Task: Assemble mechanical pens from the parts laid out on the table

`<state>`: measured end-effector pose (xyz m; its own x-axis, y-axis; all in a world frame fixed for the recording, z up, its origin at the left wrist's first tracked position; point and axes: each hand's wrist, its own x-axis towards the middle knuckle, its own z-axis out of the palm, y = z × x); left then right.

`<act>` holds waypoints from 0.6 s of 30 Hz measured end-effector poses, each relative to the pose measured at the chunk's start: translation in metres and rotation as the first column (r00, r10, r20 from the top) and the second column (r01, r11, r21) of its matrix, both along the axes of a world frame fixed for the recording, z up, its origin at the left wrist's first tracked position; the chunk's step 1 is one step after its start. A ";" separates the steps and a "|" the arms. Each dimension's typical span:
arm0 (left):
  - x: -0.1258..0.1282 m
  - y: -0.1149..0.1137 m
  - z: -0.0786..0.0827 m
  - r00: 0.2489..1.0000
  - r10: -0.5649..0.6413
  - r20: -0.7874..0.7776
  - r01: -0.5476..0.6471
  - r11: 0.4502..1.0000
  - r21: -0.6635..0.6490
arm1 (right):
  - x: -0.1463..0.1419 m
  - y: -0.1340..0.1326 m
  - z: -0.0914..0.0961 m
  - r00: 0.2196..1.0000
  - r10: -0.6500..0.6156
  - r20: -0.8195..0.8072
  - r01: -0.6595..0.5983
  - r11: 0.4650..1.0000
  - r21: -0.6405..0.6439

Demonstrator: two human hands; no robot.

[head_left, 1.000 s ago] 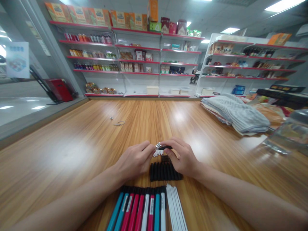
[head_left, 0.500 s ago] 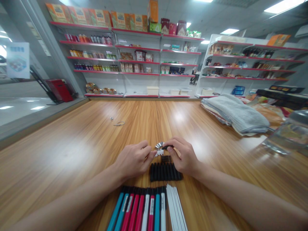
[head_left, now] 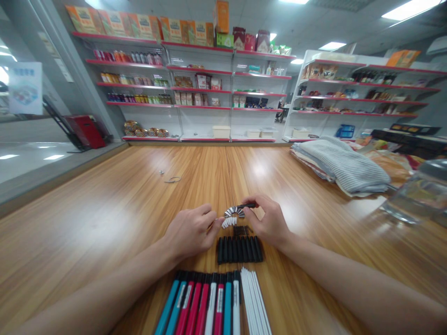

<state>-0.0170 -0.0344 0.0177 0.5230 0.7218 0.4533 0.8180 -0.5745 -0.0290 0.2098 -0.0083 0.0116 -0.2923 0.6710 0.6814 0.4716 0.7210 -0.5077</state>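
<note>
On the wooden table my right hand pinches a small black pen part just above a fan of silver pen tips. My left hand rests curled beside a little cluster of white pieces, fingertips close to them; what it holds, if anything, is hidden. Small dark springs lie behind a row of black caps. Closest to me lie coloured pen barrels in teal, red and white, with several white refills to their right.
Folded striped cloths are stacked at the right of the table, with a clear plastic container nearer the edge. A small metal ring and clip lie far left of centre. Store shelves with goods line the back wall.
My right hand has lifted and shifted slightly right and away with the black part. My left hand has drawn back a little from the silver tips.
</note>
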 end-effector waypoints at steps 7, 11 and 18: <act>-0.001 0.001 -0.001 1.000 0.021 -0.016 -0.021 1.000 -0.020 | 0.000 0.001 -0.002 1.000 -0.008 0.004 0.008 1.000 -0.029; -0.001 0.001 -0.001 1.000 0.025 -0.015 -0.025 0.999 -0.025 | 0.000 0.001 0.000 1.000 0.005 -0.011 -0.005 0.999 -0.039; -0.001 0.002 -0.001 1.000 0.025 -0.016 -0.026 0.999 -0.036 | 0.003 0.001 -0.003 0.991 0.094 -0.095 -0.111 0.977 -0.183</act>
